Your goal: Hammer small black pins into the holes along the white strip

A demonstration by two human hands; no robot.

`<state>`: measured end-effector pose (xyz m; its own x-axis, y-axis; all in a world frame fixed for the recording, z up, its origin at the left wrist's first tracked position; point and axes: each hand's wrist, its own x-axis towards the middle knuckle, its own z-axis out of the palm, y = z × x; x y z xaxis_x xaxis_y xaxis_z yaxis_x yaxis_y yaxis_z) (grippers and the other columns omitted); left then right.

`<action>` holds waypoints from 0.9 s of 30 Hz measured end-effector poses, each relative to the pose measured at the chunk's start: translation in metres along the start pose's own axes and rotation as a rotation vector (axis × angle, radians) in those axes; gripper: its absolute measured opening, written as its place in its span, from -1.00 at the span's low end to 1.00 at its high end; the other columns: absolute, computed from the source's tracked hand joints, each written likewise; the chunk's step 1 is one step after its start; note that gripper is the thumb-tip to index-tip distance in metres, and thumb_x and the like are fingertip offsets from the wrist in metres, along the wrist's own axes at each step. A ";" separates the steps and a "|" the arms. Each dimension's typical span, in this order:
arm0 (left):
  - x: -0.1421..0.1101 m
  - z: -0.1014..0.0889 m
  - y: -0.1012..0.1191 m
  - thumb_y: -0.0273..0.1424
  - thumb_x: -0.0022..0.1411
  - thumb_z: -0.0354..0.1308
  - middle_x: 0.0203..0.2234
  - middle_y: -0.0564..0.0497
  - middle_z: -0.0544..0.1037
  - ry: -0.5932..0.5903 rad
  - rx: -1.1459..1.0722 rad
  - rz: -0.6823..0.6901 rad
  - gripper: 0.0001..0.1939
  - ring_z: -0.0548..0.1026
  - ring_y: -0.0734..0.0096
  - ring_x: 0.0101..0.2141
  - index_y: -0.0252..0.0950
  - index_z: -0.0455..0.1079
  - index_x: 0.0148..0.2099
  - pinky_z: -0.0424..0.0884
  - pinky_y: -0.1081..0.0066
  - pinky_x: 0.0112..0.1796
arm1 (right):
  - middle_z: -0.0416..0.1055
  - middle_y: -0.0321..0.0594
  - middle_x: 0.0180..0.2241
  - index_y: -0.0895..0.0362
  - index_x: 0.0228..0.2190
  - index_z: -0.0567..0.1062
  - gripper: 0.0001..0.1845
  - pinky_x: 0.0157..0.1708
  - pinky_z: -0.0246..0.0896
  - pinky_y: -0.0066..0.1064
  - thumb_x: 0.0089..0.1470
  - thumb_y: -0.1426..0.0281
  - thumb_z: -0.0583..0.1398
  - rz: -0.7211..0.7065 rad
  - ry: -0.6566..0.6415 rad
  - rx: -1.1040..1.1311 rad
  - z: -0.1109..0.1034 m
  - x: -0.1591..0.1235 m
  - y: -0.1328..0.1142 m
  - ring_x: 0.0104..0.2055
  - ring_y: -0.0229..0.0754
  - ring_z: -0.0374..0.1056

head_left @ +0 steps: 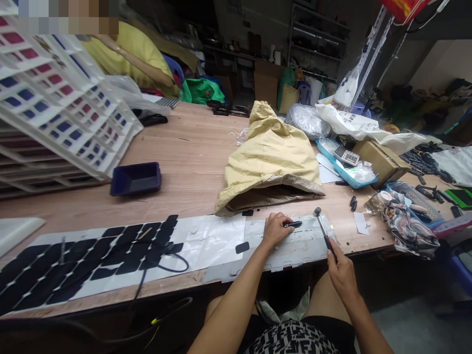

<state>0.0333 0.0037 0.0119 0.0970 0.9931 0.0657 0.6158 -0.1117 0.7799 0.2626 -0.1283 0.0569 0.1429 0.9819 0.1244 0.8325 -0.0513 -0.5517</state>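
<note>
My right hand is wrapped round the black handle of a small hammer, its metal head raised above the right end of the work mat. My left hand pinches a small black elongated piece low over the clear-covered mat; its exact kind is too small to make out. A loose black rounded patch lies left of my left wrist, with another near the sack. The open mouth of a yellow paper sack faces me just beyond the mat.
On the left, black pieces lie in rows on a white sheet, a cable across them. A dark blue tray and white crate stand behind. Blue baskets, a box and bunched cloth crowd the right. A person in yellow sits opposite.
</note>
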 end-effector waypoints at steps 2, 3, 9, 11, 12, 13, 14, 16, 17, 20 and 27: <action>0.002 0.000 -0.001 -0.35 0.04 0.30 -0.31 0.05 0.57 0.000 0.001 0.000 -0.86 0.36 0.16 -0.12 -0.12 0.57 -0.28 0.23 0.21 -0.04 | 0.49 -0.13 0.06 0.06 0.21 0.38 -0.47 -0.02 0.43 -0.27 0.28 0.26 0.00 0.050 -0.004 -0.068 -0.002 0.002 0.009 0.01 -0.02 0.50; 0.003 0.000 0.000 -0.35 0.04 0.30 -0.31 0.05 0.57 -0.001 0.003 0.001 -0.87 0.37 0.16 -0.12 -0.12 0.57 -0.28 0.24 0.21 -0.04 | 0.50 -0.13 0.05 0.05 0.22 0.38 -0.47 -0.05 0.44 -0.27 0.28 0.26 0.00 0.060 -0.008 -0.100 -0.001 0.002 0.012 -0.02 -0.01 0.52; -0.016 -0.015 0.007 -0.32 0.05 0.33 -0.26 0.01 0.54 -0.022 -0.088 0.086 -0.84 0.39 0.17 -0.10 -0.15 0.56 -0.26 0.29 0.22 -0.01 | 0.57 -0.08 -0.05 0.07 0.23 0.37 -0.47 -0.10 0.44 -0.30 0.30 0.28 -0.04 0.008 0.047 -0.185 0.014 -0.002 0.021 -0.11 -0.02 0.55; -0.042 -0.018 0.009 -0.33 0.04 0.34 -0.15 -0.03 0.51 -0.019 -0.115 0.184 -0.84 0.37 0.15 -0.03 -0.15 0.56 -0.26 0.29 0.19 0.03 | 0.57 -0.09 -0.06 0.07 0.22 0.38 -0.47 -0.09 0.43 -0.31 0.31 0.27 -0.05 0.007 0.052 -0.178 0.017 -0.003 0.023 -0.10 -0.02 0.55; -0.057 -0.017 0.009 -0.35 0.03 0.34 -0.08 -0.04 0.49 -0.017 -0.112 0.237 -0.84 0.36 0.12 0.01 -0.14 0.55 -0.26 0.28 0.17 0.07 | 0.57 -0.09 -0.06 0.07 0.22 0.38 -0.47 -0.08 0.43 -0.32 0.31 0.27 -0.05 0.008 0.053 -0.178 0.018 -0.003 0.024 -0.09 -0.02 0.55; -0.073 -0.016 0.008 -0.38 0.02 0.34 -0.03 -0.04 0.46 -0.017 -0.099 0.287 -0.84 0.34 0.10 0.05 -0.13 0.55 -0.27 0.26 0.14 0.10 | 0.57 -0.10 -0.06 0.07 0.22 0.38 -0.47 -0.09 0.43 -0.33 0.31 0.26 -0.05 0.008 0.052 -0.182 0.018 -0.003 0.024 -0.09 -0.03 0.55; -0.089 -0.015 0.007 -0.40 0.02 0.33 0.02 -0.05 0.45 -0.016 -0.078 0.327 -0.84 0.33 0.08 0.07 -0.13 0.54 -0.27 0.25 0.11 0.12 | 0.57 -0.11 -0.06 0.07 0.22 0.37 -0.47 -0.09 0.43 -0.35 0.31 0.26 -0.05 0.005 0.050 -0.190 0.018 -0.003 0.024 -0.10 -0.04 0.55; -0.115 -0.009 0.005 -0.45 0.02 0.31 0.06 -0.07 0.43 -0.019 -0.012 0.381 -0.81 0.31 0.04 0.10 -0.13 0.53 -0.26 0.23 0.07 0.13 | 0.56 -0.12 -0.04 0.07 0.22 0.37 -0.47 -0.11 0.44 -0.36 0.31 0.26 -0.05 0.002 0.051 -0.210 0.018 -0.003 0.024 -0.10 -0.05 0.55; -0.124 -0.006 0.005 -0.46 0.02 0.29 0.08 -0.07 0.42 -0.023 0.032 0.396 -0.80 0.31 0.03 0.11 -0.12 0.52 -0.25 0.23 0.05 0.13 | 0.55 -0.12 -0.03 0.08 0.23 0.37 -0.46 -0.12 0.44 -0.36 0.31 0.27 -0.05 0.004 0.050 -0.218 0.017 -0.003 0.023 -0.10 -0.04 0.55; -0.137 0.001 0.006 -0.47 -0.01 0.32 0.13 -0.08 0.39 -0.048 0.145 0.420 -0.77 0.29 -0.04 0.14 -0.12 0.51 -0.25 0.17 -0.04 0.17 | 0.54 -0.10 0.00 0.09 0.23 0.36 -0.46 -0.13 0.44 -0.32 0.31 0.27 -0.07 0.014 0.039 -0.233 0.017 -0.003 0.022 -0.10 -0.01 0.55; -0.089 -0.010 0.014 -0.31 0.07 0.29 -0.15 -0.07 0.55 -0.004 -0.056 0.301 -0.91 0.45 0.13 -0.07 -0.18 0.48 -0.35 0.37 0.15 -0.04 | 0.54 -0.11 0.00 0.09 0.24 0.35 -0.46 -0.15 0.45 -0.32 0.32 0.27 -0.06 0.017 0.030 -0.244 0.018 -0.004 0.022 -0.11 -0.01 0.55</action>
<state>0.0256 -0.0855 0.0236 0.2718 0.9155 0.2965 0.5151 -0.3987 0.7587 0.2712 -0.1300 0.0295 0.1704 0.9749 0.1434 0.9339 -0.1134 -0.3391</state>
